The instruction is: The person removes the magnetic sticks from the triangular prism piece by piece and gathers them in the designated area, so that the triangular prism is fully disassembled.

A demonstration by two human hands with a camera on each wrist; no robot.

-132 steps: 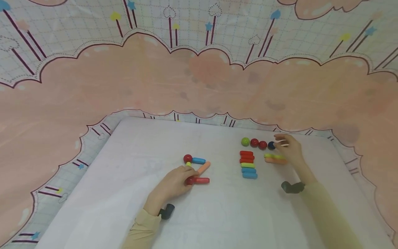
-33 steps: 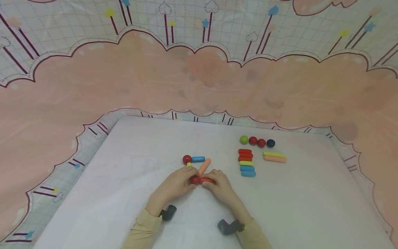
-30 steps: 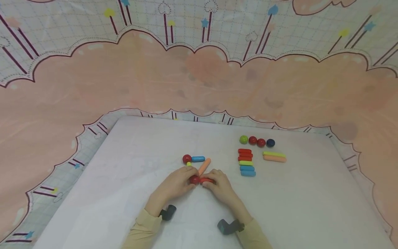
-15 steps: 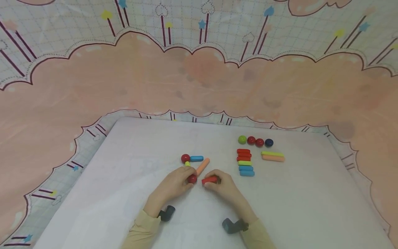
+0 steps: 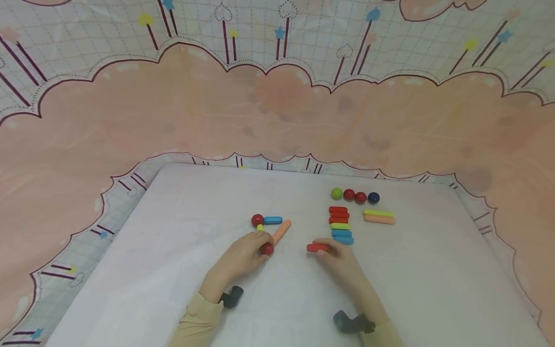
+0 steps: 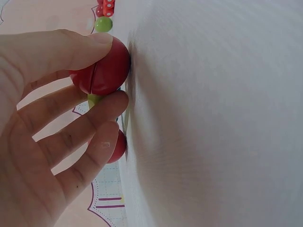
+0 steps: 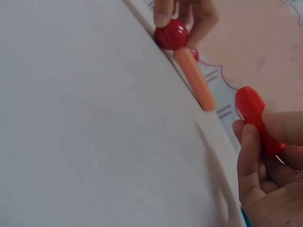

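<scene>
My left hand [image 5: 240,255] grips a grooved red ball [image 6: 111,66] on the white table, thumb on one side and fingers on the other. An orange stick [image 7: 195,78] slants away from that ball. A short yellow-green stick [image 5: 260,227], partly hidden by the left fingers, leads to a second red ball [image 5: 257,220], which has a blue stick [image 5: 273,220] at its right side. To the right, my right hand [image 5: 344,265] pinches a short red stick [image 7: 255,113] between thumb and fingers, apart from the near red ball.
At the back right, a green ball [image 5: 336,193], red balls [image 5: 349,194] and a dark blue ball [image 5: 374,198] form a row. Below them lie a column of short red, yellow-green and blue sticks [image 5: 340,226] and two longer sticks [image 5: 379,219]. Patterned cloth surrounds the white table [image 5: 195,193].
My right hand came from the back-right balls to the red stick at the near ball, drew it off and carried it right. My left hand keeps its grip on the ball.
</scene>
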